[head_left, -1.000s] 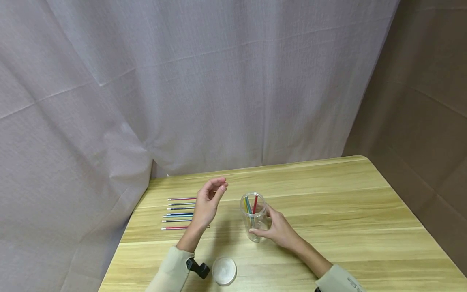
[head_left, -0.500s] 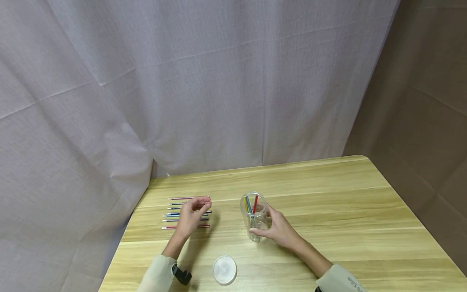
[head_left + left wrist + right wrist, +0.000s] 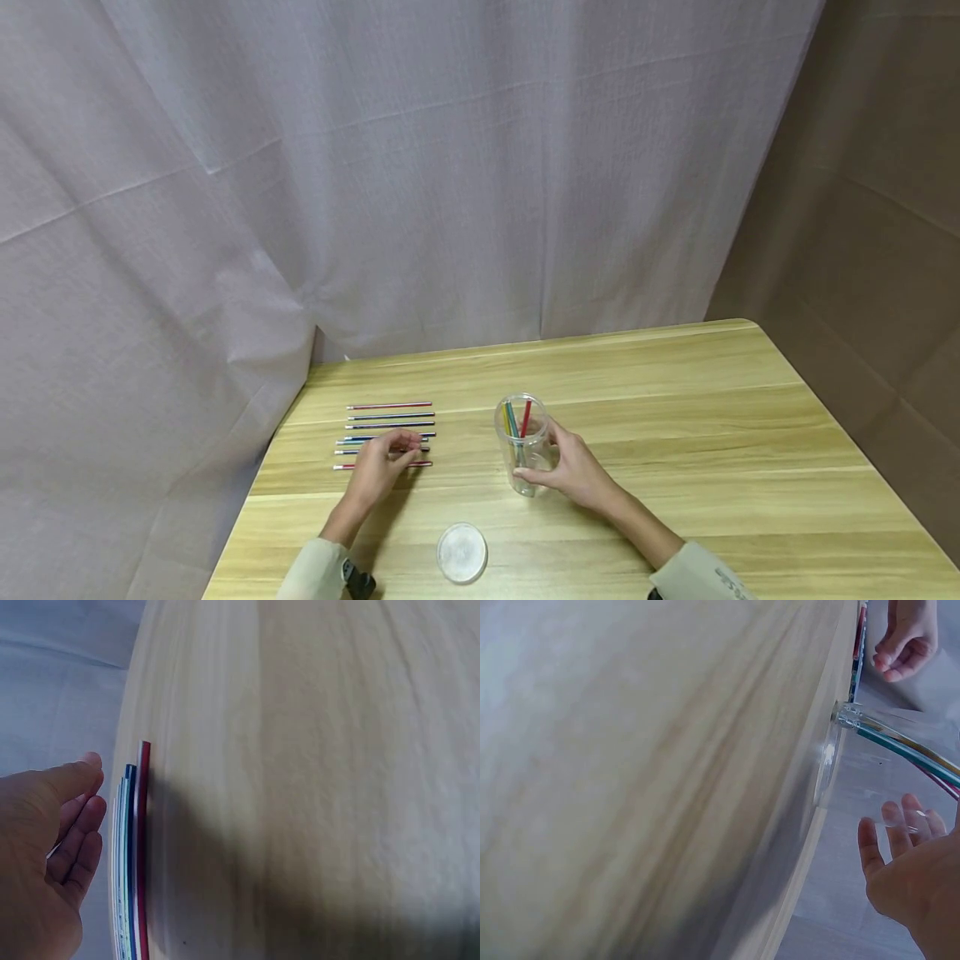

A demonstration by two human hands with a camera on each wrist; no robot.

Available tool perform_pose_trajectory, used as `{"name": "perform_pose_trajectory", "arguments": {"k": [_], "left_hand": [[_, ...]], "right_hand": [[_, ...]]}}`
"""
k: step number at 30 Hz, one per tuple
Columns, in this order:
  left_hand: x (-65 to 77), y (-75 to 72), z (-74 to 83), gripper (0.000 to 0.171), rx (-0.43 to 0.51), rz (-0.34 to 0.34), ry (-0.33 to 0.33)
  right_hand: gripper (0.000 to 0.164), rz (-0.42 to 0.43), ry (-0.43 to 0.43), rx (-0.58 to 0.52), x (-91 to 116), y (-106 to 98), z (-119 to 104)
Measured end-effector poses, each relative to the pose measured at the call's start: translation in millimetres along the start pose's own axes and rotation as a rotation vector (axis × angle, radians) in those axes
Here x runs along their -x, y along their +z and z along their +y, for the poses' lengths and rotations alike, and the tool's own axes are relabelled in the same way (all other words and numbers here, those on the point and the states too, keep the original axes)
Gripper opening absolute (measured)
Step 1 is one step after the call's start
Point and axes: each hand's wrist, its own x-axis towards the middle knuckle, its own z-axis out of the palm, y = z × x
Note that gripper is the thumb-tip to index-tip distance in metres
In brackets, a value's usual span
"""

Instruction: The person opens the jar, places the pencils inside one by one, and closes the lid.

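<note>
A clear plastic jar stands near the middle of the table, gripped round its side by my right hand. Inside it lean a red pencil, a teal pencil and a yellow one. To the left, several pencils lie side by side in a row, white erasers towards the left. My left hand hovers over the near part of this row, fingers loosely bent and thumb close to the index finger. Its fingers hold nothing in the left wrist view, where the nearest red pencil lies beside them.
A round clear lid lies flat near the front of the wooden table. Grey cloth hangs behind and to the left of the table, and a brown cloth hangs on the right.
My left hand has moved left and towards the front, from beside the jar to over the near pencils in the row. The right hand and jar have stayed put.
</note>
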Motion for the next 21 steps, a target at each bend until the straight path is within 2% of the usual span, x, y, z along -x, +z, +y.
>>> {"name": "perform_pose_trajectory", "arguments": {"k": [12, 21], "left_hand": [[8.4, 1.0, -12.1, 0.019, -0.061, -0.118, 0.021], [10.2, 2.5, -13.5, 0.018, -0.117, -0.099, 0.039]], "right_hand": [[0.077, -0.003, -0.022, -0.011, -0.2, 0.2, -0.8], [0.079, -0.005, -0.025, -0.023, 0.3, 1.6, 1.4]]}}
